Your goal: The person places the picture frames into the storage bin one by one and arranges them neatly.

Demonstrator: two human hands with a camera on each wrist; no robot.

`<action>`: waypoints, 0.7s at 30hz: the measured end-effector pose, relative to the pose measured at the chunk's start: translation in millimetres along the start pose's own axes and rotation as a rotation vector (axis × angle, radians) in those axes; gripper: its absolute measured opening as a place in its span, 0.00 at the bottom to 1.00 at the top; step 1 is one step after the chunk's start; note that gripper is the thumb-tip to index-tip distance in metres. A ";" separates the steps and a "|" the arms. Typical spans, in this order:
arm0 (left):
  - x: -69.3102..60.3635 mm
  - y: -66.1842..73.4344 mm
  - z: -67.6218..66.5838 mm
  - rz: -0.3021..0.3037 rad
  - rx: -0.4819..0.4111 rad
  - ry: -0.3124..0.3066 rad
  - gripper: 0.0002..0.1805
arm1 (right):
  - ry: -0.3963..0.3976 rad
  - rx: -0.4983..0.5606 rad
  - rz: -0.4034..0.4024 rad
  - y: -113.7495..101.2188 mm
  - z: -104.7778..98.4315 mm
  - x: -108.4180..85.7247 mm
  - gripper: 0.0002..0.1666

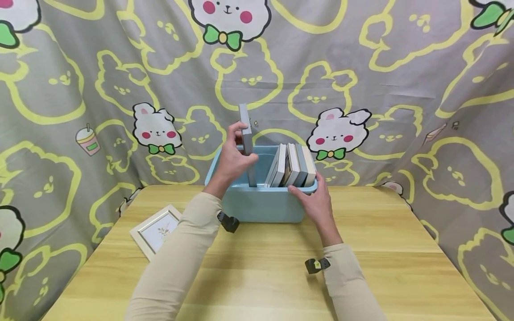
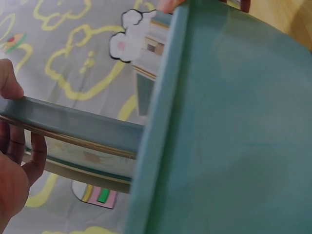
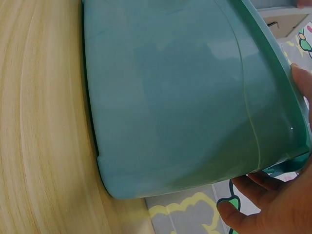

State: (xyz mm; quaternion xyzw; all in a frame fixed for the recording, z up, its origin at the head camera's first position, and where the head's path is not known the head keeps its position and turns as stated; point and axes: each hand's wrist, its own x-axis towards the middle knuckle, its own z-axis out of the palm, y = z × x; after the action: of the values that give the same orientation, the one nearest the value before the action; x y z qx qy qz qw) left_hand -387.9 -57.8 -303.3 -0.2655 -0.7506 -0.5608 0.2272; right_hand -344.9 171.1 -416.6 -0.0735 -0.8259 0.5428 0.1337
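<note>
My left hand (image 1: 234, 156) grips a grey picture frame (image 1: 246, 127) by its edge, thumb on one side and fingers on the other. The frame stands nearly upright, its lower end inside the light blue plastic bin (image 1: 263, 205). In the left wrist view, the frame (image 2: 73, 117) shows a thin gold line and part of its picture face. My right hand (image 1: 319, 203) holds the bin's front right corner, thumb at the rim and fingers round the side. Several more frames (image 1: 293, 165) lean together in the bin's right half; their lower parts are hidden.
A cream picture frame (image 1: 158, 229) with a dried-plant picture lies face up on the wooden table (image 1: 273, 276), partly covered by my left sleeve. Behind the table hangs a grey curtain (image 1: 265, 89) with cartoon prints.
</note>
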 end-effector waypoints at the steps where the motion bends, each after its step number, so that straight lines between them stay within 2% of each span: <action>1: -1.1 -2.2 1.5 -0.009 0.014 -0.008 0.37 | -0.001 0.000 0.002 0.3 0.2 -0.7 0.62; 11: -6.5 -18.3 15.8 -0.057 0.113 -0.066 0.39 | 0.009 0.013 -0.007 1.5 0.5 -2.3 0.61; 21: -6.0 -25.1 28.0 -0.118 0.194 -0.159 0.39 | 0.009 0.030 -0.027 1.4 0.8 -1.9 0.62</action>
State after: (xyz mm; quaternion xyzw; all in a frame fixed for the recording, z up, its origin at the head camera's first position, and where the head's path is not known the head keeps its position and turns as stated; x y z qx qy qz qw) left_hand -401.0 -37.5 -332.7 -0.2412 -0.8313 -0.4753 0.1580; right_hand -343.3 170.4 -418.5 -0.0628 -0.8178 0.5531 0.1459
